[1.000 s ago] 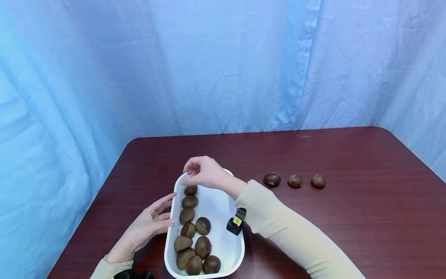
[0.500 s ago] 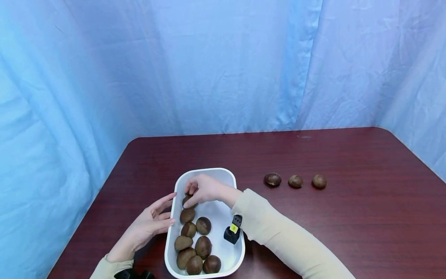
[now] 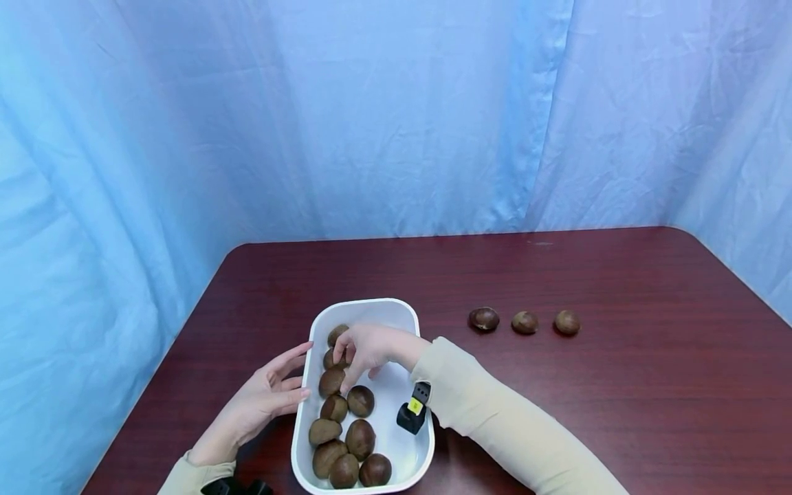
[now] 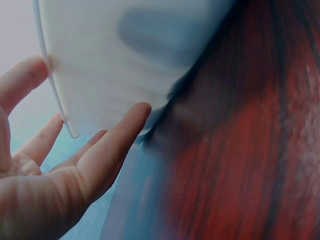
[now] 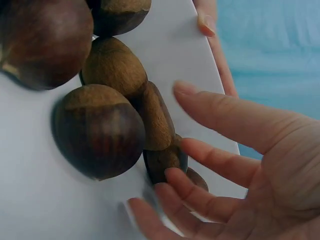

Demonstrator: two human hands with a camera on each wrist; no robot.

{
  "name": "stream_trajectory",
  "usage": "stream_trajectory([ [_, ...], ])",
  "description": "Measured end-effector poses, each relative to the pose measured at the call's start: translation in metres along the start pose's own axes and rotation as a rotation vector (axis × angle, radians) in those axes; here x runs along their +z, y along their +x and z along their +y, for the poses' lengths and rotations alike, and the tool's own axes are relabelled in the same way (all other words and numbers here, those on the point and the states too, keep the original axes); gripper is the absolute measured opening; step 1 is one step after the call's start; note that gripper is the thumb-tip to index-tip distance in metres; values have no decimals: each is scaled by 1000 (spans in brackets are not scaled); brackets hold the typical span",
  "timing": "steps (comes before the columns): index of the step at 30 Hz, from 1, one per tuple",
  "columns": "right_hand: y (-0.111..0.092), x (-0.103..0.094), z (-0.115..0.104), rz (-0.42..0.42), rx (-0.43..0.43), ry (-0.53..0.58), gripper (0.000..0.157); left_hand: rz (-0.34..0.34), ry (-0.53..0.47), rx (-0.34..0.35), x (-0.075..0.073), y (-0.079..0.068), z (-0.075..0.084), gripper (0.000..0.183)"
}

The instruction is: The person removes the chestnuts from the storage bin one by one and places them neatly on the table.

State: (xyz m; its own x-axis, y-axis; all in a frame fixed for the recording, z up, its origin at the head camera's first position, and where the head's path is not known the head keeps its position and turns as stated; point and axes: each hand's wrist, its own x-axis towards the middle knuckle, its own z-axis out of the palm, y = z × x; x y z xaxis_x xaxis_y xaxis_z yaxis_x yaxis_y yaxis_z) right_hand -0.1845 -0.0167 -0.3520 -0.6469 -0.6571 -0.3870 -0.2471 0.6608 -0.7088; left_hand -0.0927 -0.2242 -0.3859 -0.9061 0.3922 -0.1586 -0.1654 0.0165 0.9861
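A white rectangular tray (image 3: 405, 450) holds several brown chestnuts, most in a row along its left wall. My left hand (image 3: 269, 395) lies along the tray's outer left side, fingers spread and fingertips at the wall. Inside the tray, my right hand (image 3: 371, 346) hovers over the upper part of that row, partly covering a chestnut (image 3: 333, 359). The right wrist view shows its fingertips at a chestnut (image 5: 162, 162) of the row, with the thumb (image 5: 220, 112) held apart and nothing pinched. A separate chestnut (image 5: 100, 132) sits beside the row.
On the dark red wooden table (image 3: 619, 399), three chestnuts lie spaced out right of the tray: a darker chestnut (image 3: 484, 318), a middle chestnut (image 3: 524, 322) and a right chestnut (image 3: 566, 322). Light blue curtains (image 3: 396, 137) hang behind the table and along both sides.
My right hand has come down from above the tray's far left corner into the tray, then slid nearer along the row, uncovering the farthest chestnut. The left hand stays in place.
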Motion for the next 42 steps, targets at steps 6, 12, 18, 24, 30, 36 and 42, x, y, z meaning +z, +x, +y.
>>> stream_trajectory([
  [6,-1,2,0,-44,26,-14,37,6,7,-5,-1,0,-3,76],
  [12,-4,1,2,-109,24,-9,42,4,1,3,-1,0,-4,74],
  [18,-7,1,2,-147,25,-12,44,-4,2,11,-1,0,-4,73],
  [24,-8,2,0,-141,23,-46,40,-8,9,4,-1,-1,-2,74],
  [30,-7,4,1,-139,33,-24,37,-13,15,10,-1,0,-1,73],
  [36,-9,3,1,-128,40,-33,28,-11,21,12,-1,0,-1,73],
  [42,-10,3,1,-130,45,-47,18,-3,16,11,-1,0,-1,73],
])
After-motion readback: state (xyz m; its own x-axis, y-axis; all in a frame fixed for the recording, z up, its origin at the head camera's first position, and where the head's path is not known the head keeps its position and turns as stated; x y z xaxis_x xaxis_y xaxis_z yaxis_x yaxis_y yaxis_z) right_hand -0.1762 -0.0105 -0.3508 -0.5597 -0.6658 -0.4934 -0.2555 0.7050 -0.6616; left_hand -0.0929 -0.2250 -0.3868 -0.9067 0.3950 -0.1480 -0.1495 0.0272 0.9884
